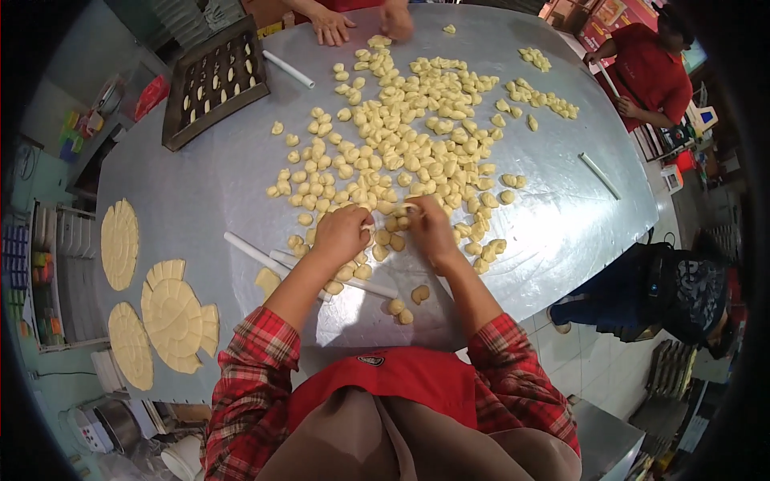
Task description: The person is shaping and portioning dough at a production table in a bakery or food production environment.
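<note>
Left hand (343,233): fingers curled inward, partly closed, at the near edge of the dough ball heap.
Right hand (434,234): fingers bent downward, partly closed, over dough balls just right of the left hand; the two hands are apart.
Grip: pale bits show at both sets of fingertips, but they are small and shaded; cannot tell whether either hand has hold of one.
Dough balls (417,144): spread in a broad heap from between the hands to the far side of the bench (200,180); dense at centre, scattered at the margins.
Near-side balls: a few lie apart toward the red apron (417,377).
White rods (250,251): two, slanting beneath the left forearm.
Dough sheets (178,317): three, flat, with seam lines, at the left end of the bench; the largest has a ragged edge.
Baking tray (216,117): dark, far left, holding rows of pale elongated pieces.
Far rod (289,69): white, just right of the tray.
Right-side rod (600,175): pale, near the bench's right edge.
Co-worker's hands (333,26): at the far edge, one resting on the bench.
Person in red (654,76): far right, holding a rod.
</note>
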A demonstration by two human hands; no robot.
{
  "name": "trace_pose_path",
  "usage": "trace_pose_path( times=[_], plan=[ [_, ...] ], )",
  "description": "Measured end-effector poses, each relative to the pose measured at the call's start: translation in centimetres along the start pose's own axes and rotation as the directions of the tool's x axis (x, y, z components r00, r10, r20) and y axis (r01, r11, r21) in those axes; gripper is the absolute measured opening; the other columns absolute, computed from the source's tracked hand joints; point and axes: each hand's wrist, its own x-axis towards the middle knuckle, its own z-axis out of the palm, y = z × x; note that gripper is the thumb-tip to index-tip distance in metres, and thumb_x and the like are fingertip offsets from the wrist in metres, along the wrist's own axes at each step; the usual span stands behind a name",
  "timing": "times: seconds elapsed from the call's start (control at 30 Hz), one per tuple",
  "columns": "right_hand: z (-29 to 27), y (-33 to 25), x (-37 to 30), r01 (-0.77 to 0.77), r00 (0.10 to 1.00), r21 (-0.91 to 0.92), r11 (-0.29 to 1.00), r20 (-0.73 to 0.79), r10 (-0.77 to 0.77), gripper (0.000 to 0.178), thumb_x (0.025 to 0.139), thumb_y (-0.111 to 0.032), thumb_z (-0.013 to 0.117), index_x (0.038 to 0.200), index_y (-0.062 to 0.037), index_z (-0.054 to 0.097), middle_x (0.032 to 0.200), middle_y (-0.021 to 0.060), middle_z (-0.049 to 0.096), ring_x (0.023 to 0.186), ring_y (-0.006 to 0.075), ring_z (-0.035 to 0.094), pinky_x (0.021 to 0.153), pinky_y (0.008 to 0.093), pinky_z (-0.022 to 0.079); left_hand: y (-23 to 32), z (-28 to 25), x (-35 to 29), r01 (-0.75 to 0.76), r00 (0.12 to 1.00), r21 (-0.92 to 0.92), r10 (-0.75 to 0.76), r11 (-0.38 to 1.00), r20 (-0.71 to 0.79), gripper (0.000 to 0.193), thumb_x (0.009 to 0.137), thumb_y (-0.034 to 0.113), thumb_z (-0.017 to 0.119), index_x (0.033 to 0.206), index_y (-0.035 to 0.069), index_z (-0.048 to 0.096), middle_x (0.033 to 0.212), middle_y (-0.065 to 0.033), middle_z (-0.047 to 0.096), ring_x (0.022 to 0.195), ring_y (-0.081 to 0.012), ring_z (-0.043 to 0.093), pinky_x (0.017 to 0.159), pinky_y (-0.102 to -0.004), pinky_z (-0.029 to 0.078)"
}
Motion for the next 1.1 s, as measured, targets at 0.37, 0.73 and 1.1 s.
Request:
trace_pose_path(
  times=[0.37, 0.73, 1.1],
  plan=[
    [-15.9, 12.1, -3.6, -0.404, 0.841, 0.064, 0.913, -0.366, 0.398, 0.024, 0.097, -0.018, 0.047, 0.098, 0.0, 0.063, 0.076, 0.0048, 0.061, 0.064, 0.0092, 0.051, 0.058, 0.0246, 0.042, -1.5, 0.9, 7.3, -0.199, 0.922, 0.112, 0.225, 0.974, -0.316, 0.026, 0.077, 0.015, 0.066, 0.103, 0.013, 0.066, 0.096, -0.0079, 0.062, 0.087, -0.0292, 0.061, 0.076, -0.039, 0.05],
    [-15.4, 9.1, -2.1, -0.306, 0.879, -0.583, 0.752, -0.477, -0.012, 0.034, 0.078, -0.008, 0.06, 0.111, -0.0028, 0.058, 0.112, 0.0174, 0.058, 0.102, 0.0359, 0.054, 0.081, 0.0444, 0.045, -4.4, 0.2, 9.8, -0.062, 0.776, -0.456, -0.244, 0.888, -0.581, 0.022, 0.083, 0.001, 0.055, 0.103, 0.008, 0.061, 0.099, -0.0119, 0.063, 0.088, -0.0255, 0.062, 0.079, -0.0349, 0.048],
    [-8.9, 9.8, 10.5, 0.003, 0.98, -0.552, 0.834, -0.165, -0.113, 0.028, 0.077, -0.011, 0.062, 0.104, -0.0069, 0.058, 0.093, 0.0153, 0.061, 0.09, 0.0342, 0.058, 0.075, 0.043, 0.049, 2.4, -2.0, 4.1, -0.199, 0.946, -0.307, 0.1, 0.931, -0.31, 0.045, 0.078, 0.0, 0.058, 0.122, 0.01, 0.056, 0.136, -0.0138, 0.044, 0.125, -0.0335, 0.044, 0.107, -0.0418, 0.032]
  ],
)
